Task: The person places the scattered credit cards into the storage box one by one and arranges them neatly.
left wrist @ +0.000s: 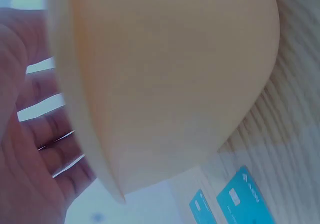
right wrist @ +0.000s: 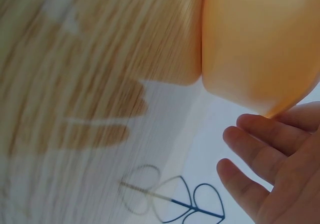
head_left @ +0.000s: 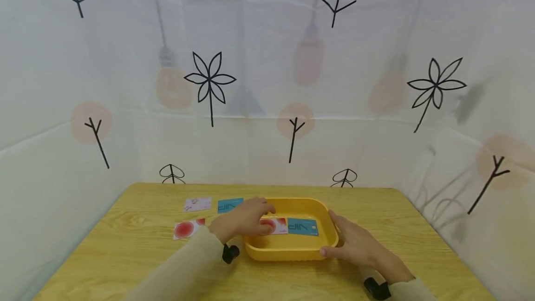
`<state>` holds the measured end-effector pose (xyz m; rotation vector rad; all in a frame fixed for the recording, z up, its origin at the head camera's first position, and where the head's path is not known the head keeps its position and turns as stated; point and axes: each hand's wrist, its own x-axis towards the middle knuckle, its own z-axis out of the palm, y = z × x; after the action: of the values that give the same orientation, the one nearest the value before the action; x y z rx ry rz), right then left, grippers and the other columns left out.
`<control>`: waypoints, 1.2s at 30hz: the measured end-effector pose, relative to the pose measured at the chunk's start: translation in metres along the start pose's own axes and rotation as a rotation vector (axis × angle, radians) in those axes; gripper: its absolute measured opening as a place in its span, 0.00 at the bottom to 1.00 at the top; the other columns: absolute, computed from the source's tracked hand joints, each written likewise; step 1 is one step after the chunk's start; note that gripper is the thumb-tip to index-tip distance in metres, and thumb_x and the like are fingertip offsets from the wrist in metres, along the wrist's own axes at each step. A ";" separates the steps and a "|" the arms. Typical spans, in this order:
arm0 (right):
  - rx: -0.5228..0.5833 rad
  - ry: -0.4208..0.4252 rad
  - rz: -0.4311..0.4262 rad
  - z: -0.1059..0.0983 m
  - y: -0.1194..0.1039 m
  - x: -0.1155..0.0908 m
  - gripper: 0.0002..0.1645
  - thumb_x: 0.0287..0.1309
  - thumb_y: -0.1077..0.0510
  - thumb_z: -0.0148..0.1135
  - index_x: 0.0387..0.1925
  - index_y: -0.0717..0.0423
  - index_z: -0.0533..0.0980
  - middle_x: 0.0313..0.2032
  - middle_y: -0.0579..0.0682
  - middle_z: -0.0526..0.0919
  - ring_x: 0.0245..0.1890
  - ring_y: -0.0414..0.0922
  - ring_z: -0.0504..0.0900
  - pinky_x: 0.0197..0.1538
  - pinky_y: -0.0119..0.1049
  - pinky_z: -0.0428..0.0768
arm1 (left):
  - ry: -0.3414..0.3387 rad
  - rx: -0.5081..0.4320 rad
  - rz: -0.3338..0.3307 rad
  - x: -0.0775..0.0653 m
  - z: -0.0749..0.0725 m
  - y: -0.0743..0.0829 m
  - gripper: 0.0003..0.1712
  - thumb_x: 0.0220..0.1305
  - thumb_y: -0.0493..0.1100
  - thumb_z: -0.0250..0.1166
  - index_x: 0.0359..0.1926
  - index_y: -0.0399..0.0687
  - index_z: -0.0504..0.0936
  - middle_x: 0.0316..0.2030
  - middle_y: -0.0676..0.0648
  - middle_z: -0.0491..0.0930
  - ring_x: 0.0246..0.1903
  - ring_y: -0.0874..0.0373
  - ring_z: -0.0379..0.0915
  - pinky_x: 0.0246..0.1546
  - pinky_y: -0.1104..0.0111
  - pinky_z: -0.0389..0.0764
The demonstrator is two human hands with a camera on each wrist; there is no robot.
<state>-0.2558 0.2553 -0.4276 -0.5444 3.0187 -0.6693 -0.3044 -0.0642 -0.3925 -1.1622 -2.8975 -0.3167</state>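
Note:
A yellow plastic tray stands on the wooden table. Inside it a white card with a red circle lies beside a blue VIP card. My left hand reaches over the tray's left rim, its thumb by the red-circle card and its loosely bent fingers above the tray; nothing shows in its grasp. Against the right side my right hand rests with spread fingers, fingertips at the rim. Left of the tray lie another red-circle card, a pale pink card and a blue VIP card, partly behind the left hand.
The wooden table meets a white patterned curtain at its back and sides. Black wrist devices sit on the left and right wrists.

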 end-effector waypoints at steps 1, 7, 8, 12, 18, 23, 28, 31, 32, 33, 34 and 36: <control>-0.003 0.002 0.001 0.000 0.000 0.000 0.66 0.46 0.26 0.62 0.73 0.62 0.49 0.68 0.62 0.61 0.65 0.62 0.63 0.57 0.63 0.66 | 0.022 -0.003 0.013 -0.002 -0.001 0.001 0.25 0.63 0.53 0.63 0.58 0.50 0.76 0.53 0.49 0.75 0.51 0.54 0.69 0.52 0.62 0.72; -0.008 0.009 -0.002 -0.001 0.001 -0.001 0.65 0.47 0.26 0.62 0.73 0.61 0.49 0.68 0.61 0.61 0.65 0.62 0.63 0.56 0.63 0.66 | 0.139 -0.024 0.053 -0.016 -0.002 0.007 0.23 0.64 0.54 0.62 0.57 0.52 0.77 0.51 0.50 0.75 0.49 0.56 0.69 0.52 0.62 0.72; -0.007 0.009 -0.005 -0.001 0.001 -0.001 0.65 0.47 0.27 0.62 0.73 0.61 0.49 0.68 0.61 0.61 0.65 0.62 0.63 0.56 0.63 0.66 | 0.152 -0.022 0.055 -0.018 -0.002 0.007 0.23 0.65 0.55 0.61 0.57 0.52 0.77 0.51 0.51 0.75 0.50 0.56 0.69 0.52 0.62 0.72; -0.008 0.007 -0.006 -0.001 0.001 -0.001 0.65 0.47 0.27 0.62 0.73 0.62 0.49 0.68 0.61 0.61 0.65 0.62 0.63 0.56 0.63 0.66 | 0.204 -0.031 0.075 -0.028 0.001 0.007 0.21 0.64 0.53 0.62 0.56 0.52 0.77 0.50 0.52 0.75 0.49 0.57 0.69 0.52 0.62 0.72; -0.008 0.007 0.000 -0.001 0.000 -0.002 0.66 0.47 0.26 0.61 0.73 0.62 0.48 0.68 0.61 0.60 0.65 0.62 0.63 0.57 0.63 0.66 | 0.308 -0.064 0.110 -0.042 0.002 0.004 0.21 0.62 0.49 0.65 0.54 0.50 0.78 0.48 0.51 0.75 0.46 0.58 0.70 0.49 0.64 0.74; 0.007 -0.004 0.010 0.000 0.000 -0.001 0.66 0.47 0.26 0.61 0.73 0.62 0.48 0.68 0.62 0.60 0.65 0.62 0.63 0.57 0.63 0.66 | 0.340 -0.084 0.084 -0.055 0.002 -0.004 0.22 0.60 0.48 0.67 0.54 0.49 0.77 0.45 0.52 0.74 0.42 0.58 0.71 0.44 0.65 0.75; 0.009 -0.002 0.010 0.001 0.000 0.000 0.66 0.46 0.26 0.61 0.73 0.62 0.48 0.68 0.62 0.61 0.65 0.62 0.63 0.57 0.63 0.65 | 0.318 -0.104 -0.002 -0.070 0.003 -0.017 0.24 0.61 0.50 0.66 0.57 0.50 0.75 0.48 0.49 0.73 0.44 0.57 0.70 0.46 0.62 0.75; 0.007 0.003 0.005 0.001 0.000 0.000 0.66 0.46 0.26 0.61 0.73 0.62 0.48 0.68 0.61 0.60 0.65 0.62 0.62 0.57 0.63 0.65 | 0.323 -0.114 -0.031 -0.078 0.004 -0.026 0.25 0.61 0.49 0.66 0.58 0.50 0.75 0.49 0.49 0.73 0.46 0.56 0.70 0.48 0.60 0.76; 0.006 0.003 0.005 0.000 0.000 0.000 0.66 0.46 0.26 0.61 0.73 0.62 0.48 0.68 0.61 0.60 0.65 0.62 0.62 0.57 0.64 0.65 | 0.328 -0.116 -0.037 -0.080 0.004 -0.028 0.25 0.61 0.49 0.66 0.57 0.49 0.75 0.49 0.49 0.73 0.48 0.55 0.71 0.49 0.59 0.76; 0.004 0.003 0.004 0.000 0.000 0.000 0.66 0.46 0.26 0.61 0.73 0.62 0.48 0.68 0.61 0.60 0.65 0.62 0.62 0.57 0.64 0.65 | 0.330 -0.115 -0.046 -0.081 0.005 -0.031 0.25 0.61 0.49 0.67 0.57 0.49 0.76 0.50 0.49 0.73 0.48 0.55 0.71 0.49 0.59 0.76; 0.003 0.003 0.004 0.000 0.000 0.000 0.66 0.46 0.26 0.61 0.73 0.62 0.48 0.68 0.61 0.60 0.65 0.62 0.62 0.57 0.64 0.65 | 0.327 -0.115 -0.057 -0.083 0.006 -0.034 0.25 0.61 0.49 0.67 0.57 0.49 0.76 0.50 0.49 0.73 0.49 0.55 0.71 0.49 0.59 0.76; 0.001 0.003 0.001 0.000 0.000 0.000 0.66 0.46 0.26 0.61 0.73 0.62 0.48 0.68 0.61 0.60 0.65 0.62 0.62 0.57 0.64 0.65 | 0.323 -0.110 -0.084 -0.086 0.008 -0.038 0.25 0.60 0.51 0.67 0.57 0.50 0.76 0.51 0.50 0.73 0.50 0.55 0.70 0.50 0.58 0.75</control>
<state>-0.2558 0.2553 -0.4277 -0.5420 3.0215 -0.6720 -0.2674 -0.1489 -0.4142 -0.9025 -2.6760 -0.6107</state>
